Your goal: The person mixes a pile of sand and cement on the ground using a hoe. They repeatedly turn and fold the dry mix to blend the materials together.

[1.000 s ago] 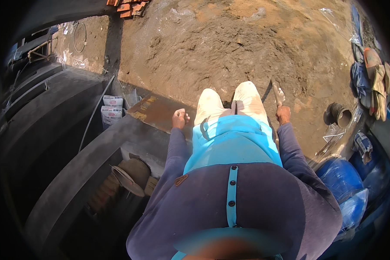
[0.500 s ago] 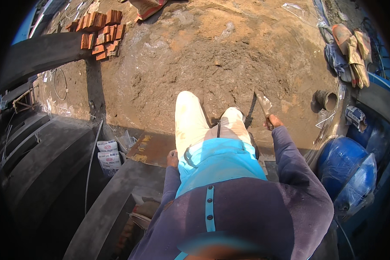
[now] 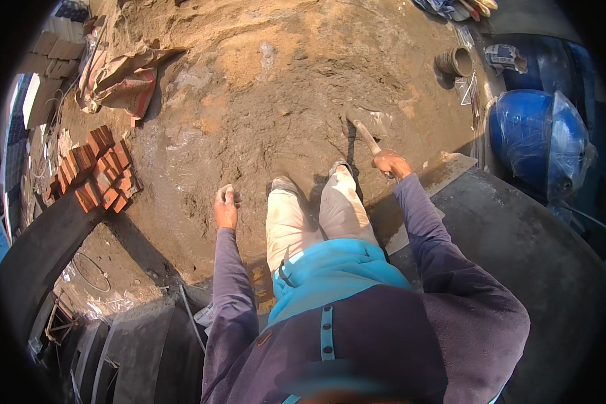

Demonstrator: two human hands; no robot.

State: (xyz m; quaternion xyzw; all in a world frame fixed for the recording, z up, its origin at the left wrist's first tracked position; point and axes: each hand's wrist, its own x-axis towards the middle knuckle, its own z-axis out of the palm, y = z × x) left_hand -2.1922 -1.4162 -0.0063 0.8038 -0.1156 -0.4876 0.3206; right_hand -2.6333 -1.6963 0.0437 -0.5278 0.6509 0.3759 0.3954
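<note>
My right hand (image 3: 392, 163) is closed round the handle of a trowel (image 3: 365, 137). The trowel's narrow blade, seen nearly edge-on, points away from me, low over or on the wet mortar (image 3: 269, 128) on the ground; I cannot tell whether it touches. Left of my knees, my left hand (image 3: 226, 207) is stretched forward above the mortar, its fingers loosely bent and slightly apart, holding nothing I can see. My legs, in pale trousers, are between the two hands.
A stack of red bricks (image 3: 95, 168) lies at the left, with a crumpled sack (image 3: 124, 82) beyond it. At the right are a dark bucket (image 3: 454, 62) on its side and a plastic-wrapped blue drum (image 3: 535, 138). Dark slabs (image 3: 512, 249) edge the near right.
My left hand has come forward from beside my hip to over the mortar. My right hand still grips the trowel, further forward. The view has shifted and turned, bringing the sack into fuller sight.
</note>
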